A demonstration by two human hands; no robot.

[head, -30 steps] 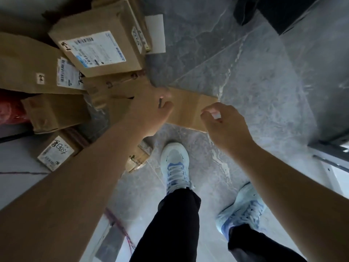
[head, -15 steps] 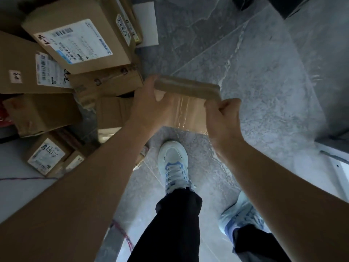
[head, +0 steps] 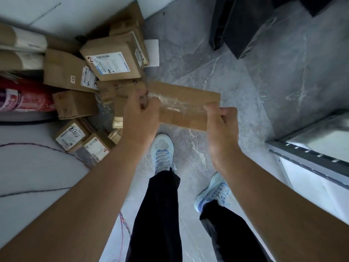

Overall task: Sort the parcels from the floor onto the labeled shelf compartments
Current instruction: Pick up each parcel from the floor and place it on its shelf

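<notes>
Two hands [head: 140,118] [head: 221,125] on flat parcel [head: 186,104]

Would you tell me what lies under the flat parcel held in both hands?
Below the flat parcel show grey floor and a shoe; the floor directly beneath it is covered.

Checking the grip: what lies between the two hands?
The flat taped parcel spans from left hand to right hand; each grips one end. Shown in the head view.

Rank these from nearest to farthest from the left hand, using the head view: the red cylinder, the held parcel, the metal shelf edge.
1. held parcel: gripped by the left hand.
2. red cylinder: far left, beyond the pile.
3. metal shelf edge: far right.
</notes>
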